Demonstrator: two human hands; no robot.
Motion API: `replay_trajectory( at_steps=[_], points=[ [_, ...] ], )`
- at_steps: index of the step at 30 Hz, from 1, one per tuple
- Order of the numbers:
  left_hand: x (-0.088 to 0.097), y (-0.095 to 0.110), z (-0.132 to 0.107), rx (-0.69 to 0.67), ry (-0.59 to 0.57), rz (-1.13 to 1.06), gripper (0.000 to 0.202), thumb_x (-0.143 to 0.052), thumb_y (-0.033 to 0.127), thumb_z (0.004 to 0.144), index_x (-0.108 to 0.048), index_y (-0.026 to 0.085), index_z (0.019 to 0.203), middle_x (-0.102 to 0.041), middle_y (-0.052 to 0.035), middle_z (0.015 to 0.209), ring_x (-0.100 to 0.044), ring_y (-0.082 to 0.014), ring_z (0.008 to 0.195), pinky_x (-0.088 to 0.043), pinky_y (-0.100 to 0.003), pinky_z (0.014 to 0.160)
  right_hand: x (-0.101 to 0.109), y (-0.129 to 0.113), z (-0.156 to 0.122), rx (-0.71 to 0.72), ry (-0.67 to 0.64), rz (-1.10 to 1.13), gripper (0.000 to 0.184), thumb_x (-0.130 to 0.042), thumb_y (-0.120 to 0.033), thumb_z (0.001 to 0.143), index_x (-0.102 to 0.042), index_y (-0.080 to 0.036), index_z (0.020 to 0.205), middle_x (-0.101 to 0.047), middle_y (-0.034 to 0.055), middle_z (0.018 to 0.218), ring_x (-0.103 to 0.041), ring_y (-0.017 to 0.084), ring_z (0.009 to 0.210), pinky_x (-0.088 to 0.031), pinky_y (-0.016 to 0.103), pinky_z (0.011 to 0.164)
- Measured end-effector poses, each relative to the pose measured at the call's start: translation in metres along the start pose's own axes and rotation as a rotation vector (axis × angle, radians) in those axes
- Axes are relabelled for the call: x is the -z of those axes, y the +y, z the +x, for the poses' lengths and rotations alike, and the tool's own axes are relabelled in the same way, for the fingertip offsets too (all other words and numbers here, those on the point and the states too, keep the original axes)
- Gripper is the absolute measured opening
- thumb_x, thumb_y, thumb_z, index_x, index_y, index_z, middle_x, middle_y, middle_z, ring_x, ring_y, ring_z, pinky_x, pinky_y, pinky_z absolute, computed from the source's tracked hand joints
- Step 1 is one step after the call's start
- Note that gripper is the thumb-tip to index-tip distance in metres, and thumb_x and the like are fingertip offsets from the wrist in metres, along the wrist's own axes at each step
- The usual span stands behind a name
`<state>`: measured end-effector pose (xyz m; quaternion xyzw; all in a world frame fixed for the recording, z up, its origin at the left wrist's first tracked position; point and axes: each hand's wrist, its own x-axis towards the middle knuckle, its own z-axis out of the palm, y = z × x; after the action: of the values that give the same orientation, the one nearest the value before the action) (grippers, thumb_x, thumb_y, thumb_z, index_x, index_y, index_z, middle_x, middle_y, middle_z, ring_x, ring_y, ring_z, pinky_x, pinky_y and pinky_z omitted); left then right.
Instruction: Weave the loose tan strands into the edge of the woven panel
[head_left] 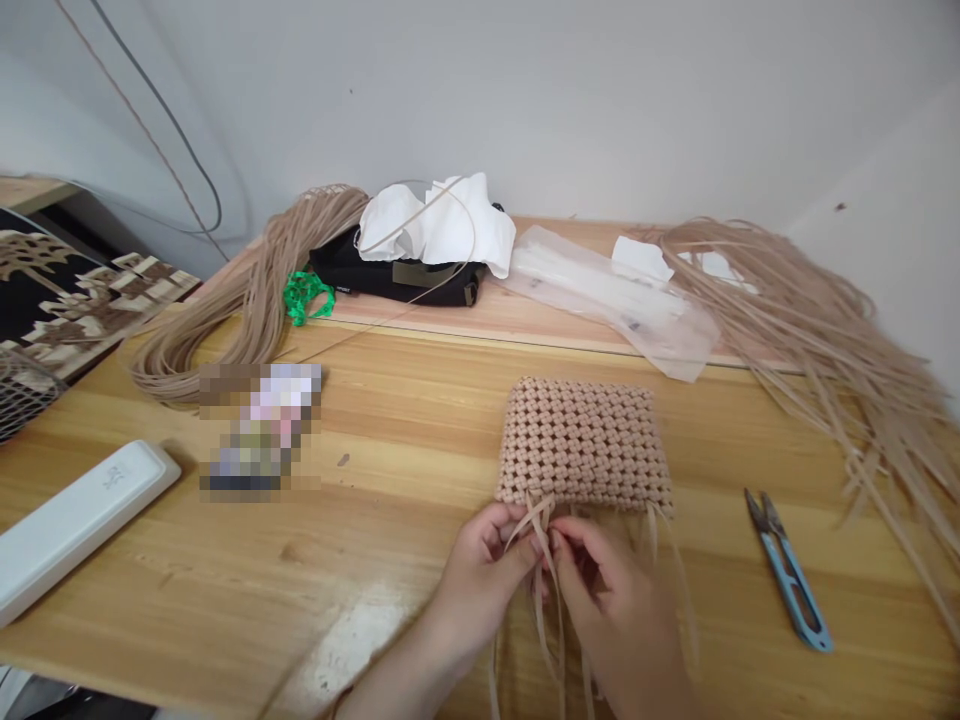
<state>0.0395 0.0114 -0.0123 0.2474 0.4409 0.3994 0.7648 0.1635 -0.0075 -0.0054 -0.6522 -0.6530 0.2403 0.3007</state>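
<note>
A tan woven panel [589, 440] of knotted flat strips lies on the table, right of its middle. Several loose weaving strips [553, 640] hang from its near edge toward me. My left hand [491, 560] is at the panel's near left corner, thumb and fingers closed on the strips where they cross. Close beside it, my right hand [600, 590] pinches a strip between thumb and forefinger. The fingertips of both hands nearly meet, and the strips partly cover them. Other fingers of the right hand are hidden underneath.
Blue thread snips [791, 580] lie on the right. Long strip bundles [840, 340] spread at the back right and back left. A black pouch [405, 280] with white tissue, a clear plastic bag [615, 300], green netting [307, 297], a blurred-out object [262, 430] and a white case [82, 530] are around.
</note>
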Motion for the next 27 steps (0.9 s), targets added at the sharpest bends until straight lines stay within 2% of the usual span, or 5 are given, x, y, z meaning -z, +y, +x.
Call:
replay_trajectory(
  at_steps=[6, 10, 15, 18, 27],
  points=[
    [-0.002, 0.001, 0.000, -0.002, 0.000, -0.041, 0.026, -0.070, 0.029, 0.067, -0.055, 0.009, 0.077, -0.059, -0.0002, 0.062, -0.050, -0.0065, 0.048, -0.042, -0.019, 0.047, -0.003, -0.003, -0.005, 0.164, 0.179, -0.113, 0.022, -0.042, -0.022, 0.085, -0.062, -0.015, 0.080, -0.066, 0.0034, 0.065, -0.061, 0.015, 0.056, -0.045, 0.024, 0.052],
    [-0.003, 0.002, -0.002, 0.003, 0.003, -0.043, 0.027, -0.070, 0.029, 0.067, -0.056, 0.009, 0.077, -0.060, -0.0011, 0.061, -0.050, -0.0069, 0.049, -0.042, -0.019, 0.047, -0.004, -0.004, -0.007, 0.095, 0.211, -0.045, 0.017, -0.046, -0.024, 0.083, -0.061, -0.017, 0.081, -0.066, 0.0019, 0.065, -0.060, 0.015, 0.055, -0.045, 0.023, 0.053],
    [-0.003, 0.001, -0.001, 0.003, 0.014, -0.003, 0.031, -0.072, 0.033, 0.063, -0.059, 0.009, 0.077, -0.059, -0.0010, 0.060, -0.050, -0.0075, 0.047, -0.042, -0.020, 0.046, 0.004, -0.003, -0.002, -0.224, -0.084, 0.278, 0.016, -0.047, -0.029, 0.083, -0.060, -0.021, 0.078, -0.066, -0.0008, 0.064, -0.062, 0.014, 0.057, -0.048, 0.020, 0.051],
    [-0.003, -0.001, 0.000, -0.012, 0.012, 0.038, 0.031, -0.072, 0.034, 0.063, -0.061, 0.009, 0.078, -0.060, -0.0012, 0.059, -0.050, -0.0080, 0.046, -0.042, -0.021, 0.046, 0.009, -0.002, 0.004, -0.259, -0.221, 0.330, 0.015, -0.047, -0.027, 0.082, -0.060, -0.021, 0.080, -0.067, 0.0002, 0.070, -0.063, 0.015, 0.062, -0.050, 0.022, 0.055],
    [-0.003, 0.002, -0.002, -0.061, -0.013, 0.153, 0.022, -0.067, 0.031, 0.068, -0.064, 0.010, 0.069, -0.054, 0.0006, 0.055, -0.048, -0.0081, 0.046, -0.039, -0.020, 0.046, 0.016, 0.010, 0.009, 0.391, -0.117, -0.200, 0.028, -0.037, -0.019, 0.088, -0.064, -0.017, 0.080, -0.066, 0.0059, 0.072, -0.062, 0.017, 0.060, -0.044, 0.027, 0.049]
  ],
)
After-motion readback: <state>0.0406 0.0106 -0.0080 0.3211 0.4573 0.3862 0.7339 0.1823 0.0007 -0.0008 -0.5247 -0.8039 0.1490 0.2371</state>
